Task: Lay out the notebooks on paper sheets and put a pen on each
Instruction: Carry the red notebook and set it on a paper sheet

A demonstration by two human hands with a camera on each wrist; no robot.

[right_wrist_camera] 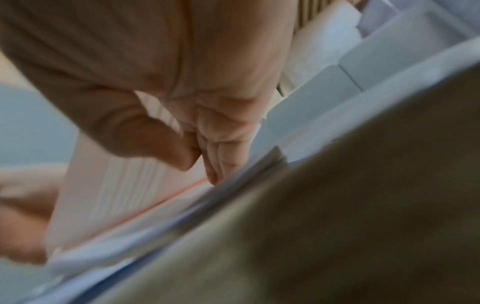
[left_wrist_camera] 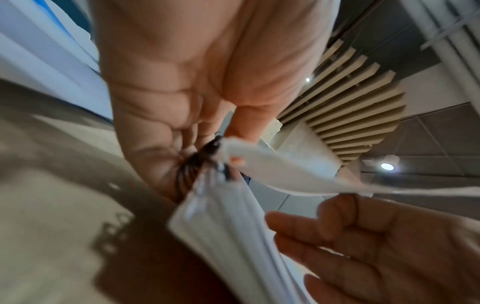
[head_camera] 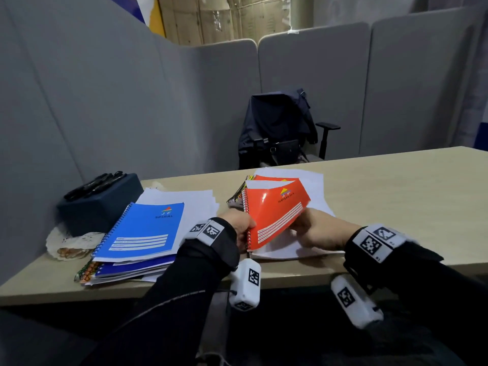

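Gripping the red notebook (head_camera: pixel 274 210) at its spiral, the left hand (head_camera: pixel 241 228) steadies it over a paper sheet (head_camera: pixel 290 249) on the bench (head_camera: pixel 396 196), while the right hand (head_camera: pixel 320 231) pinches its bent cover, likely to flatten it. Pens (head_camera: pixel 95 184) wait on a box (head_camera: pixel 97 207).

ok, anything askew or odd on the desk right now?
Yes. The orange notebook has its cover bowed upward between the left hand and right hand, not flat on the paper sheets. The blue notebook tops an uneven stack.
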